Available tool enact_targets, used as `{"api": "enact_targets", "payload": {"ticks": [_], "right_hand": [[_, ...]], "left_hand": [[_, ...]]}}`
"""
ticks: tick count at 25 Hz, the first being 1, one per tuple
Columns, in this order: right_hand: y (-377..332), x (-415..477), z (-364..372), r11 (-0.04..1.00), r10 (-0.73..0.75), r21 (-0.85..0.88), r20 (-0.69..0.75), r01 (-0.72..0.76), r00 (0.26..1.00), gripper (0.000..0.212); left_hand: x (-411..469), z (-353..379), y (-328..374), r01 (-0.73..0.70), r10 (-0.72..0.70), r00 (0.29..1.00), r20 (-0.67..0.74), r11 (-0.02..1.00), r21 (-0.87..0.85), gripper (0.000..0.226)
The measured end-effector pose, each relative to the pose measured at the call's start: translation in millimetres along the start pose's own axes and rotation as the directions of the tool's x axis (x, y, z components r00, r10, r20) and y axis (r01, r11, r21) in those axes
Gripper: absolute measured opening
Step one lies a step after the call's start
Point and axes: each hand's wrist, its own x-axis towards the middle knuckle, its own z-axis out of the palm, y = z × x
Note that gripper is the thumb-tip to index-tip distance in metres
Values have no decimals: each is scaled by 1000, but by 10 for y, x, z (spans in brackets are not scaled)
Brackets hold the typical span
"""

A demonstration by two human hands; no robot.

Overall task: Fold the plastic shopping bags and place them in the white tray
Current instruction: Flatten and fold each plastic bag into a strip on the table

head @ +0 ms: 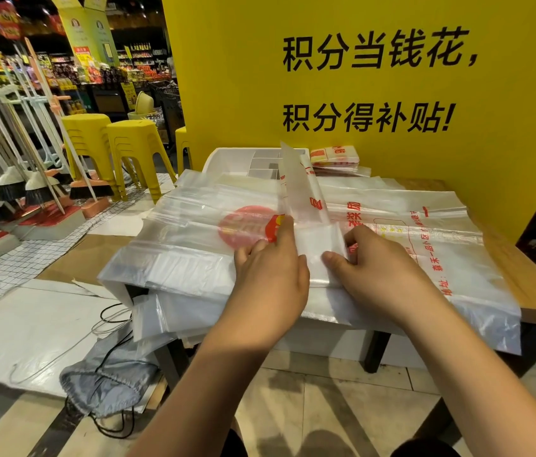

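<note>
Pinching the near end of a folded plastic bag (319, 242), the right hand (378, 268) has its thumb laid flat on top of the fold and its fingers curled over the far edge. The left hand (270, 268) sits just beside it, against the fold's other edge. One digit stretches straight along that edge and the rest are curled down onto the plastic below; whether this hand truly grips the bag or only presses on it cannot be told. The bag is a narrow strip with red print. Its folded part lies between the two hands, and its loose tail rises away from them, tilted, toward the far side. Beneath both hands a stack of flat bags (187, 225) is spread wide, clear with red lettering and a red round mark just beyond the left hand. It overhangs the near edge of the wooden table (533, 288). Beyond the fingertips, behind the raised tail, stands the white tray (224, 158), divided into compartments. Past the right hand, further back, a small pile of folded bags (334, 156) rests against the yellow panel (507, 94). Far off to the left hand's side stand yellow stools (131, 143) and a row of brooms (39, 179), and a grey drawstring sack (105, 384) lies on the floor below the left forearm.
</note>
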Motion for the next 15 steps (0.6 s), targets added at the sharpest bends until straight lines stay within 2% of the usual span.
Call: {"api": "enact_targets", "payload": {"ticks": [3, 5, 8, 10, 12, 14, 15], "right_hand": [[-67, -7, 54, 992, -10, -129, -53, 3, 999, 38], [-98, -8, 89, 971, -49, -237, -88, 27, 995, 33], [-134, 1, 135, 932, -43, -362, -122, -5, 992, 28], [-140, 12, 135, 906, -66, -422, -162, -9, 985, 30], [-53, 62, 155, 887, -216, -448, -188, 112, 958, 29], [83, 114, 196, 828, -421, -459, -134, 321, 897, 25], [161, 137, 197, 801, -476, -456, -95, 387, 874, 28]], "left_hand": [[68, 12, 25, -36, 32, 999, 29, 983, 181, 35], [88, 8, 36, -55, 46, 998, 43, 963, 264, 29], [98, 28, 15, -93, 79, 995, 54, 926, 366, 28], [109, 64, -38, -108, 107, 994, 24, 909, 403, 35], [125, 112, -112, -142, 153, 988, 1, 911, 388, 41], [142, 155, -204, -216, 223, 975, 20, 913, 347, 47], [145, 159, -232, -252, 252, 967, 42, 915, 315, 49]]}}
